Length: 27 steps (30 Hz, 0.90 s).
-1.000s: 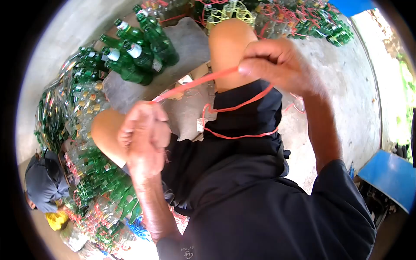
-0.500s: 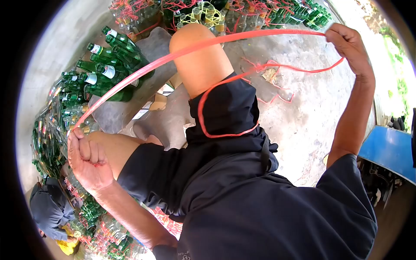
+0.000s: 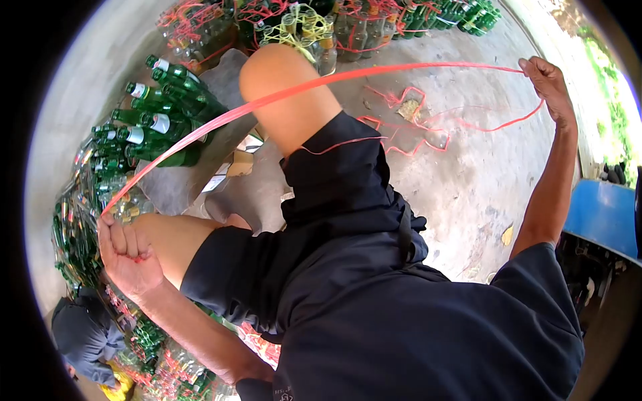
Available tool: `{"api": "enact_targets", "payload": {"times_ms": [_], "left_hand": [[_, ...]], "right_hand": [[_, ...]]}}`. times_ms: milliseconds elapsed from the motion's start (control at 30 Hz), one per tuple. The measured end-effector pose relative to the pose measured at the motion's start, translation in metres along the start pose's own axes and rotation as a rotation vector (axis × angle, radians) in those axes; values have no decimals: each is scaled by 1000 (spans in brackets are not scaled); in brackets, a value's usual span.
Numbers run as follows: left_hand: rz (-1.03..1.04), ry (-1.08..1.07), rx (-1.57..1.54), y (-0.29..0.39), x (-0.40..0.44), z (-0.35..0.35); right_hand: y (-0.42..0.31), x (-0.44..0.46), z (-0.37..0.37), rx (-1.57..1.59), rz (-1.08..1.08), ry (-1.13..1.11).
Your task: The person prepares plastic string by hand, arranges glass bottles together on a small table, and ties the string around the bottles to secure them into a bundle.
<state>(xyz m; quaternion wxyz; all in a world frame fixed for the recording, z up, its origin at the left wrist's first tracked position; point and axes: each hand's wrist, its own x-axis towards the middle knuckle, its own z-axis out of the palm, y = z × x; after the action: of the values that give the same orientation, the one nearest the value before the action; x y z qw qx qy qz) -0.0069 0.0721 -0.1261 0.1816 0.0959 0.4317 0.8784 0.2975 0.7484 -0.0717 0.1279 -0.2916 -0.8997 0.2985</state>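
Observation:
A pinkish-red plastic twine (image 3: 294, 95) stretches in a long arc between my two hands, passing above my raised knee. My left hand (image 3: 131, 257) is closed, palm up, pinching one end beside my other knee. At the upper right my right hand (image 3: 548, 85) is closed round the other part of the strand. From it a loose tail hangs and trails over the floor toward my shorts, a thin piece lying across the dark cloth. A small patch of red shows in my left palm; I cannot make out whether it is twine.
Green bottles (image 3: 175, 90) stand on the left, with more bottles (image 3: 73, 234) heaped along the wall. Bottle bundles tied with red and yellow twine (image 3: 304, 30) line the back. A person (image 3: 87, 341) bends at lower left. A blue-topped table (image 3: 602, 214) stands right.
My right hand has moved slightly right and down, drawing the twine along. The tail loop that lay over my shorts has slid off toward the floor, leaving a thin strand.

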Motion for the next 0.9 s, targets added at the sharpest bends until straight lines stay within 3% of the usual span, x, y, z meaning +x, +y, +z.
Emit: {"api": "enact_targets", "payload": {"times_ms": [133,367,467,567,700,900], "left_hand": [[3,-113,-81,16,12,-22],[37,-100,-46,32,21,-35],[30,-103,-37,33,21,-33],[27,-112,-24,33,22,-30],[13,-145,-23,36,22,-29],[2,-162,-33,34,21,-24]], "right_hand": [[2,-7,5,-7,13,3],[22,-18,20,-35,29,112],[73,-12,21,-7,-76,124],[86,-14,15,-49,93,55],[107,-17,30,69,-37,185],[131,-24,29,-23,104,200]]}}
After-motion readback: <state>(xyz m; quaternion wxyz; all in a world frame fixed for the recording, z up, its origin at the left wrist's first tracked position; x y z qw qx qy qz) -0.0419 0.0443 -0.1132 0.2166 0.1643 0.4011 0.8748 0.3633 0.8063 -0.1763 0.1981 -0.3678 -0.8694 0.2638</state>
